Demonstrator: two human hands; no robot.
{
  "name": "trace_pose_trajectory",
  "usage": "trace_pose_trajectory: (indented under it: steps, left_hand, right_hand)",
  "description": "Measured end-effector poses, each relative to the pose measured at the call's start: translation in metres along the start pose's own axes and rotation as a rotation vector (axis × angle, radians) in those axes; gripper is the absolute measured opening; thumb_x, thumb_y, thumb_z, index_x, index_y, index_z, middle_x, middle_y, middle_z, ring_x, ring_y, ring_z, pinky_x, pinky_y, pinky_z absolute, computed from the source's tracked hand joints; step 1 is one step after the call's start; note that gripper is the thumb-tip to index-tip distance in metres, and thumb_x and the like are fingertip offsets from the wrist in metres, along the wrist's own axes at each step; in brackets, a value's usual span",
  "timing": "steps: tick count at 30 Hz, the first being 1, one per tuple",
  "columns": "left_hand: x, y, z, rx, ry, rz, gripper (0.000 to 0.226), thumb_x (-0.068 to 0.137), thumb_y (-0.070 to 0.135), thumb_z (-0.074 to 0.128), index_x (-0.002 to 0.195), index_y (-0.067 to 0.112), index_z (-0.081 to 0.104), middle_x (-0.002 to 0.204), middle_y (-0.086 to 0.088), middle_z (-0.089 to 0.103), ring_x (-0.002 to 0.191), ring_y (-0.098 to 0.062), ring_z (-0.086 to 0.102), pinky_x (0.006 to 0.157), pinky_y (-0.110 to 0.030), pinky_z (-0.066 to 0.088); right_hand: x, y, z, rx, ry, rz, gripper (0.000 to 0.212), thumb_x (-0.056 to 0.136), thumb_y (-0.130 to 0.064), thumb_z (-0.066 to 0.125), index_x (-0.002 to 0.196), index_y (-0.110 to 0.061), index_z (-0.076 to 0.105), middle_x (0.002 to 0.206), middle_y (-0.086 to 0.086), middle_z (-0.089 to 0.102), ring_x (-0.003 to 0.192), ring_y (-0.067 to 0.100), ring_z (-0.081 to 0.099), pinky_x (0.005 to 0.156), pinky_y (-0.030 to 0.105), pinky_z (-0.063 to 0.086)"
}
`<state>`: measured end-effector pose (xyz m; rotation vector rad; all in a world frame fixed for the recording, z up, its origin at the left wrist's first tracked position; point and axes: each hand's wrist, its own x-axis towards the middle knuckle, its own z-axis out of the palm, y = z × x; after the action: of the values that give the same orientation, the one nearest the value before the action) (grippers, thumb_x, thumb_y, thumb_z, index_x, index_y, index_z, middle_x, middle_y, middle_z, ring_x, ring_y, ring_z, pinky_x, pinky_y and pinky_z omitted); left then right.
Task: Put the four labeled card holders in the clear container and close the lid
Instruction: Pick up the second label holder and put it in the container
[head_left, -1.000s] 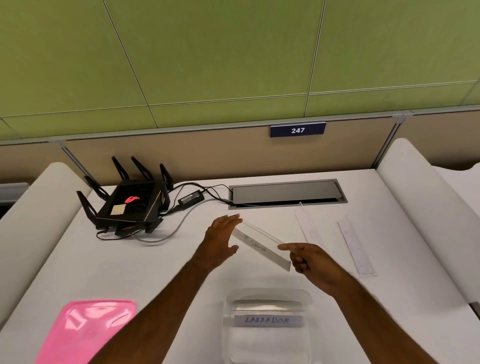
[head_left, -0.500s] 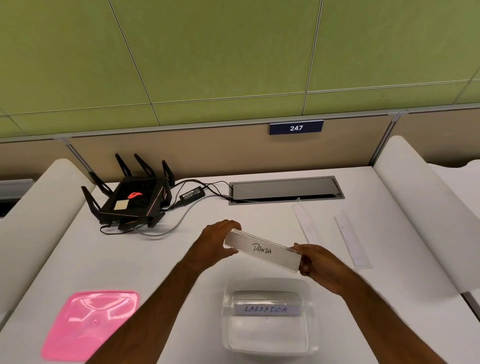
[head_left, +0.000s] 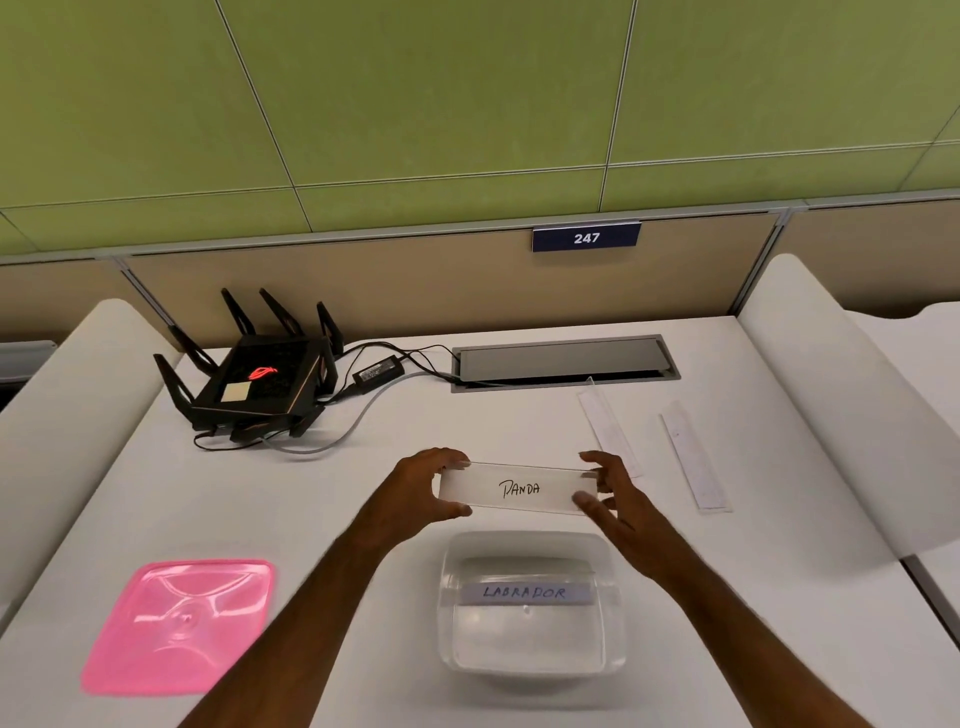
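Hands first: we grip the clear "PANDA" card holder (head_left: 518, 488) at both ends, left hand (head_left: 415, 493) and right hand (head_left: 613, 499), above the lidless clear plastic container (head_left: 447, 613) containing the "LABRADOR" holder (head_left: 524, 592).

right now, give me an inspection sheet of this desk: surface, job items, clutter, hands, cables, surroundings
surface: white desk, level, with a grey cable hatch at the back.
job's things: PANDA holder held above the clear container; LABRADOR holder inside it; two holders lie flat to the right; pink lid off, to the left.
clutter: black router.
grippers: left hand and right hand grip the PANDA holder's ends.
cables: router leads run to the hatch.
surroundings: green wall, sign 247.
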<state>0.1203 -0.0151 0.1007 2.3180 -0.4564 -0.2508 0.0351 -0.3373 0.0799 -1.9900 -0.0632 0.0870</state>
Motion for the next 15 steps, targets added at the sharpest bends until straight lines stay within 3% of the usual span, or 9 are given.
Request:
trace_pose_trajectory:
  steps: [3, 7, 15]
  left_hand:
    - [-0.007, 0.002, 0.004, -0.065, 0.008, -0.02, 0.065, 0.063, 0.027, 0.095, 0.122, 0.03, 0.066, 0.121, 0.024, 0.064, 0.109, 0.013, 0.055, 0.087, -0.005, 0.042]
    - [-0.017, 0.007, 0.01, -0.159, 0.013, -0.067, 0.067, 0.059, 0.038, 0.095, 0.119, 0.041, 0.066, 0.118, 0.027, 0.066, 0.109, 0.007, 0.058, 0.087, -0.007, 0.044]
    - [-0.033, 0.01, 0.021, -0.257, 0.019, -0.14, 0.069, 0.056, 0.05, 0.091, 0.12, 0.051, 0.064, 0.115, 0.037, 0.063, 0.105, 0.017, 0.054, 0.076, -0.002, 0.044]
  right_hand:
    - [-0.005, 0.002, -0.003, -0.116, -0.033, -0.024, 0.076, 0.085, -0.064, 0.07, 0.147, -0.052, 0.028, 0.125, -0.025, 0.058, 0.112, 0.001, 0.059, 0.087, 0.015, 0.053]
    - [-0.012, 0.003, -0.006, -0.126, -0.029, 0.002, 0.066, 0.084, -0.062, 0.071, 0.138, -0.06, 0.034, 0.125, -0.028, 0.057, 0.107, -0.005, 0.06, 0.08, 0.007, 0.049]
    - [-0.022, 0.005, -0.003, -0.104, -0.024, 0.079, 0.06, 0.087, -0.059, 0.069, 0.139, -0.056, 0.038, 0.118, -0.042, 0.058, 0.103, -0.008, 0.062, 0.076, 0.002, 0.046]
